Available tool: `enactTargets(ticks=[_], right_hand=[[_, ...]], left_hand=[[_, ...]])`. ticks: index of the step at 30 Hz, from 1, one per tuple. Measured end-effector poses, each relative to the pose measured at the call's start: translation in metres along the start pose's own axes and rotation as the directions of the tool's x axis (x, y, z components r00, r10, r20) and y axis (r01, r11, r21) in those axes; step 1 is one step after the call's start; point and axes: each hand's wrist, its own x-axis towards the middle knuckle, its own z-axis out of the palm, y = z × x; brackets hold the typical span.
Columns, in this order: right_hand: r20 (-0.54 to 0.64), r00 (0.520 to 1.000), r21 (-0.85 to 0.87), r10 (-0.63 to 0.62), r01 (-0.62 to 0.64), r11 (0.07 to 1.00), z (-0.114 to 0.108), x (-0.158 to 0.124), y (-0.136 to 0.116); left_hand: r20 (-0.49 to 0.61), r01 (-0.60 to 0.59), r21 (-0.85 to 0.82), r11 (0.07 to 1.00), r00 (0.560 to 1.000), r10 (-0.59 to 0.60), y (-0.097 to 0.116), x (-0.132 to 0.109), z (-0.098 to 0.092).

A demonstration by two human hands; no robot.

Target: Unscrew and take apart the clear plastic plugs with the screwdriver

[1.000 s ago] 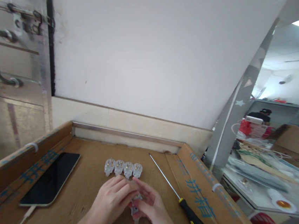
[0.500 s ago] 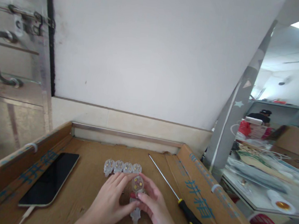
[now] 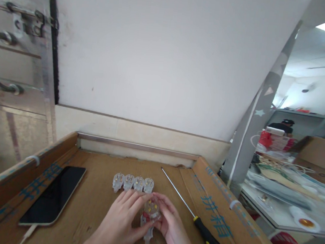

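Note:
Between my two hands is a clear plastic plug (image 3: 152, 208), its round face showing small brass contacts. A red bit shows near its lower edge. My left hand (image 3: 126, 216) grips it from the left with fingers over the top and thumb below. From the right, the fingers of my right hand (image 3: 167, 216) close around it. Just under the hands, a clear plastic plug part (image 3: 148, 236) points down toward me; whether it joins the held plug is hidden. Beyond my fingertips, several clear plugs (image 3: 128, 182) stand in a row with metal pins visible.
A cardboard-lined tray (image 3: 100, 169) with raised sides holds everything. On the right lies a black and yellow screwdriver (image 3: 211, 240); a phone (image 3: 54, 196) with a white cable lies on the left. Further right is a cluttered white table (image 3: 271, 217), with a person (image 3: 285, 127) behind.
The plug in my hands has tilted and shifted slightly to the right and down, and my right fingers have closed in around it. The row of plugs stays put.

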Motion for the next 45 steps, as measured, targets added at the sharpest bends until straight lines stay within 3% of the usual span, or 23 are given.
enactTargets(ticks=[9,14,23,29,35,39,45], right_hand=[[0.084,0.995,0.073,0.050,-0.057,0.996,-0.001,-0.001,0.005],[0.015,0.999,0.059,0.033,-0.034,0.998,0.000,0.001,0.006],[-0.094,0.995,0.056,-0.022,0.027,0.998,-0.003,0.009,-0.006],[-0.182,0.981,-0.028,-0.068,0.063,0.998,-0.004,0.009,-0.004],[-0.260,0.940,-0.204,-0.219,0.168,0.964,0.000,0.010,-0.002],[-0.255,0.919,-0.292,-0.300,0.223,0.930,0.002,0.009,-0.002],[-0.210,0.917,-0.352,-0.338,0.252,0.901,0.003,0.008,-0.003]], left_hand=[[-0.034,-0.038,0.043,0.998,0.999,0.040,0.002,0.000,-0.004],[-0.028,-0.013,-0.009,1.000,1.000,0.012,0.000,-0.002,-0.002],[0.216,0.061,-0.072,0.996,0.975,-0.044,-0.016,-0.005,-0.005],[0.207,0.047,-0.065,0.997,0.978,-0.032,-0.015,-0.005,-0.003],[0.169,0.109,-0.080,0.991,0.981,-0.094,-0.012,-0.002,-0.005],[0.158,0.193,-0.077,0.978,0.971,-0.179,-0.012,-0.002,-0.004],[0.158,0.218,-0.078,0.973,0.966,-0.204,-0.012,-0.002,-0.002]])
